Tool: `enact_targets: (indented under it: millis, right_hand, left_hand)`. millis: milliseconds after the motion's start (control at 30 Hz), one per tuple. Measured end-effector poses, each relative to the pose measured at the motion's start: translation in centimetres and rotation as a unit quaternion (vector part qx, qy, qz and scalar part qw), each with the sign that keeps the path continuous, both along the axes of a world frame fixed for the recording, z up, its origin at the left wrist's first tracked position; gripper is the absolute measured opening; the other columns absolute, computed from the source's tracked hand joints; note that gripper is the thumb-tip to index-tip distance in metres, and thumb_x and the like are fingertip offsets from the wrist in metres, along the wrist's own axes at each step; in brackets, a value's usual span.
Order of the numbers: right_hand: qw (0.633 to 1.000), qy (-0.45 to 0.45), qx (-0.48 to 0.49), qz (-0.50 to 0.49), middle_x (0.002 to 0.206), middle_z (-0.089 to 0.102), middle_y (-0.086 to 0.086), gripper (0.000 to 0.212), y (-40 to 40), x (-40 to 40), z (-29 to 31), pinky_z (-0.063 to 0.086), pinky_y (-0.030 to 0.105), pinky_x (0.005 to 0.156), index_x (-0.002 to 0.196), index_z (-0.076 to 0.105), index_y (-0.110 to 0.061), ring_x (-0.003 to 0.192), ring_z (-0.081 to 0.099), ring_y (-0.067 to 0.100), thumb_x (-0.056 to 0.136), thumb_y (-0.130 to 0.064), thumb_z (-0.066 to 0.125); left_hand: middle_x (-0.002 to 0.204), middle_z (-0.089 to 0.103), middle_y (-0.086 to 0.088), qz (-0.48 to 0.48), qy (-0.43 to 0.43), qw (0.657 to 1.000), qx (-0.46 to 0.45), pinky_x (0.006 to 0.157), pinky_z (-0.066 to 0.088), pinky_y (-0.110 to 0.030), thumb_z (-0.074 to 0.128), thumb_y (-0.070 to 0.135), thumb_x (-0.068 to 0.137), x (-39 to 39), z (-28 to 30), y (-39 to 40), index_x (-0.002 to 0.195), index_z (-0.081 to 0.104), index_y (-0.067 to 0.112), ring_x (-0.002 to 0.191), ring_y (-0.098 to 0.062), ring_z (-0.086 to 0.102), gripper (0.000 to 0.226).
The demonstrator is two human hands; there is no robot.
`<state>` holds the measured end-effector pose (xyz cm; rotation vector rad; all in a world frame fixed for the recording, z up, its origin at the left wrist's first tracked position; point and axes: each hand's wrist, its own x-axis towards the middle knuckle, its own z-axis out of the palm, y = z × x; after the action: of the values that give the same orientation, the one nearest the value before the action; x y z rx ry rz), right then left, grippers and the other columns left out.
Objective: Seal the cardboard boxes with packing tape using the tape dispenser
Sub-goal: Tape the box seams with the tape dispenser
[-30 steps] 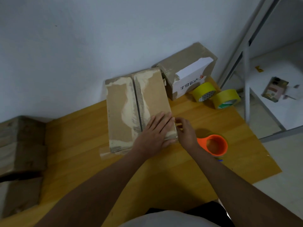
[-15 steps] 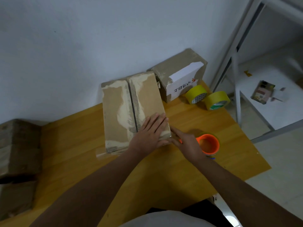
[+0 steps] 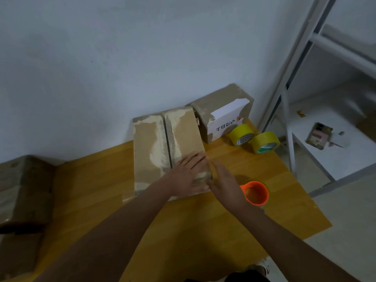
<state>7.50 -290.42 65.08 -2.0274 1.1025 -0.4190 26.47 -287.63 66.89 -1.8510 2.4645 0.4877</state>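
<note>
The right hand (image 3: 224, 180) hides the flat box's (image 3: 160, 147) near-right corner, fingers straight against its side. The left hand (image 3: 187, 176) lies flat on top, fingers spread. Two yellow tape rolls (image 3: 242, 134) stand far right, one orange dispenser (image 3: 255, 193) near.

The flat box (image 3: 168, 147) is matt brown cardboard, with rough pale patches where the top paper layer is torn off. The table (image 3: 203, 231) is smooth yellow wood with a light shine. At 3 o'clock from the box, the orange dispenser (image 3: 256, 193) looks like smooth plastic. At 1 o'clock, two tape rolls (image 3: 255, 137) are glossy yellow.
</note>
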Motion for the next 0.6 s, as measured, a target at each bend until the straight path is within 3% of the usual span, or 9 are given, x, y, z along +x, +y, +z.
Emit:
enact_targets:
  millis: [67,133,300,367,433,533,600]
  right_hand:
    - [0.997,0.002,-0.073,0.021,0.160,0.020,0.005,0.067,0.6,0.6,0.8,0.023,0.039,0.119,0.154,0.020,-0.014,0.148,0.016,0.021,0.096,-0.015,0.055]
    - [0.986,0.022,-0.143,0.081,0.162,0.015,0.001,0.065,1.4,1.9,1.7,0.014,0.038,0.122,0.155,0.018,-0.017,0.150,0.008,0.018,0.098,-0.016,0.050]
    - [0.937,0.102,-0.226,0.244,0.163,0.011,-0.005,0.052,3.9,7.3,2.0,0.005,0.040,0.121,0.154,0.020,-0.024,0.151,0.006,0.023,0.104,-0.025,0.034]
    - [0.917,0.128,-0.257,0.277,0.161,-0.001,-0.010,0.058,4.8,9.7,1.6,0.005,0.044,0.121,0.155,0.004,-0.028,0.151,0.002,0.025,0.105,-0.025,0.034]
    - [0.895,0.170,-0.295,0.288,0.163,-0.002,-0.006,0.063,5.1,11.7,1.3,0.010,0.049,0.121,0.156,0.001,-0.028,0.150,0.006,0.028,0.104,-0.028,0.038]
    - [0.879,0.215,-0.318,0.284,0.163,0.011,-0.003,0.056,4.9,13.3,1.2,0.015,0.051,0.119,0.155,0.016,-0.026,0.150,0.011,0.028,0.103,-0.044,0.022]
    - [0.871,0.244,-0.311,0.291,0.163,0.008,-0.006,0.057,4.5,13.4,0.8,0.013,0.050,0.120,0.156,0.013,-0.028,0.150,0.006,0.026,0.103,-0.049,0.013]
  left_hand:
    - [0.166,0.003,0.007,0.039,0.074,0.996,-0.028,0.124,0.001,-0.041,0.039,0.060,0.097,0.7,1.2,0.4,0.158,0.015,0.022,0.152,-0.010,-0.001,0.076]
    - [0.164,0.016,0.008,0.121,0.163,0.974,-0.102,0.123,0.009,-0.038,0.040,0.049,0.101,2.0,2.3,2.0,0.153,0.032,0.021,0.149,-0.006,0.014,0.059]
    - [0.151,0.041,0.007,0.388,0.249,0.865,-0.197,0.108,0.029,-0.022,0.047,0.028,0.103,8.2,2.5,8.8,0.138,0.054,0.020,0.132,0.000,0.034,0.036]
    - [0.143,0.051,0.001,0.535,0.300,0.767,-0.189,0.102,0.040,-0.028,0.049,0.032,0.103,10.1,1.5,11.5,0.134,0.056,0.021,0.126,-0.011,0.046,0.034]
    - [0.134,0.056,0.000,0.658,0.384,0.637,-0.121,0.093,0.044,-0.036,0.049,0.037,0.102,10.9,0.3,13.5,0.134,0.056,0.021,0.119,-0.021,0.052,0.036]
    - [0.132,0.059,-0.007,0.670,0.548,0.501,-0.024,0.094,0.045,-0.035,0.048,0.042,0.102,11.0,-2.3,15.1,0.132,0.055,0.009,0.120,-0.024,0.056,0.046]
    - [0.124,0.066,-0.007,0.634,0.642,0.431,-0.008,0.088,0.051,-0.030,0.047,0.047,0.100,10.4,-3.1,15.5,0.128,0.058,0.006,0.111,-0.019,0.064,0.051]
